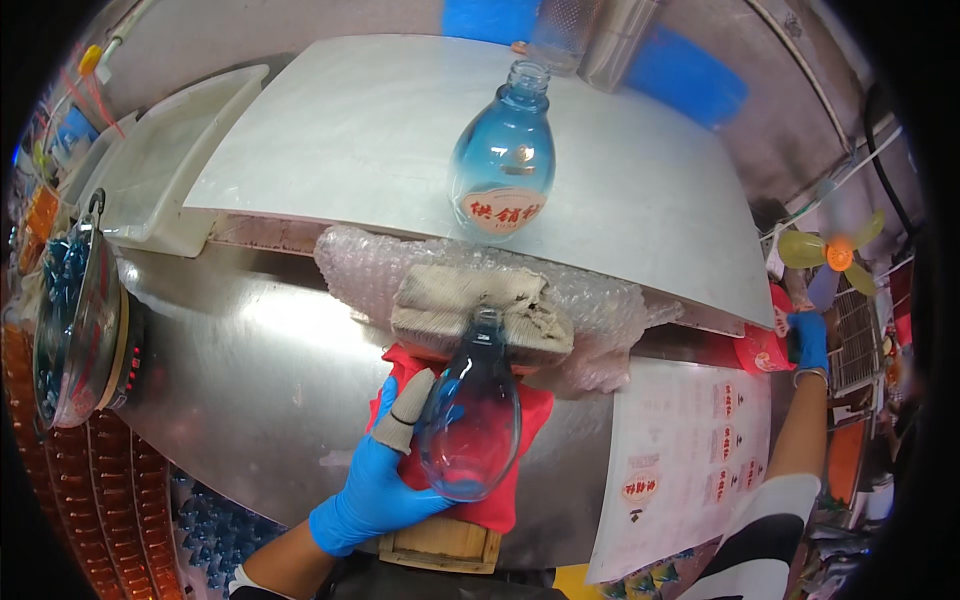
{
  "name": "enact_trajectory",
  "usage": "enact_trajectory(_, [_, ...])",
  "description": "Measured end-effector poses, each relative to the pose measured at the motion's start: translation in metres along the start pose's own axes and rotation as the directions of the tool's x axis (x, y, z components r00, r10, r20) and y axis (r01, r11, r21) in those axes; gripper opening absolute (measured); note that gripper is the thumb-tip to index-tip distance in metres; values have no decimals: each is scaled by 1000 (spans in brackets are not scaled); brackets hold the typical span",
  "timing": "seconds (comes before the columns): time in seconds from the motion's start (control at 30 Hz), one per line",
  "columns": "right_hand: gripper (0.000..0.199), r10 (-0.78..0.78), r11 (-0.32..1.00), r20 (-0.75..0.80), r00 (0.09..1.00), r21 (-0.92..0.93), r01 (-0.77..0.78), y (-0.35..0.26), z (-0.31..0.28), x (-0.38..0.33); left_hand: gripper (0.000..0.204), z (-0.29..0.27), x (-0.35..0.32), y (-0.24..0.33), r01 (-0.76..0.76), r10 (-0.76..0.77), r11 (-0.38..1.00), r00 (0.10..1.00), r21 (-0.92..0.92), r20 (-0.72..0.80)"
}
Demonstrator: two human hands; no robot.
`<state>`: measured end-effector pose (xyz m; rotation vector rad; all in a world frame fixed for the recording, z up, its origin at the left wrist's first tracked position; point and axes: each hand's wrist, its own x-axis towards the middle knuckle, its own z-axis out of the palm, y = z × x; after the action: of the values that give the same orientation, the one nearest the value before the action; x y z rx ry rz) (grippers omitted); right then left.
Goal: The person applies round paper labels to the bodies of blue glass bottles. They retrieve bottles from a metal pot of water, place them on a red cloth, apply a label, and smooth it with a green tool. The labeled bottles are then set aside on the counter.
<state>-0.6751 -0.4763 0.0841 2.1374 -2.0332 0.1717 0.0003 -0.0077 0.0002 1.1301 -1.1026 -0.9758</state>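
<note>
Glass, tinted blue and empty: bottle point(472, 405) cradled in left hand point(375, 490), gloved fingers curled round its lower belly, cloth-capped thumb point(405, 420) pressed along its side, neck resting on folded rag point(480, 310) beyond the fingertips. Probably light, rigid, slick, breakable; best gripped at the wide belly, not the neck. Right hand point(808, 340) far off, closed on a sticker sheet's point(690, 450) far edge.

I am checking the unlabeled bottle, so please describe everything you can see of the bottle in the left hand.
The bottle is clear blue-tinted glass, teardrop-shaped with a short open neck, uncapped, with no label visible. It lies tilted, neck pointing away onto a folded grey cloth, body over a red cloth. The blue-gloved left hand grips its lower side.
</note>
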Motion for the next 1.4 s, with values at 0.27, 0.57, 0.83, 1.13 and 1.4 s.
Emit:
enact_trajectory(0.27, [15,-106,958,-346,932,215,189,-233,-79,-152,88,11,-10,36,-56,87,740,996,670,-14])
enact_trajectory(0.57, [12,-481,539,-29,876,779,321,-410,-120,-304,100,-12,12,12,-142,78,859,986,491,149])
enact_trajectory(0.83, [21,-777,264,142,613,958,113,-518,-131,-309,105,-10,11,7,-175,120,884,981,433,151])
enact_trajectory(1.13, [28,-739,257,-48,672,902,347,-540,-111,-313,99,-7,16,17,89,-67,992,973,-89,221])
enact_trajectory(1.4, [23,-290,145,123,949,986,-83,-527,-78,-319,86,-15,20,20,65,-52,997,964,-43,259])
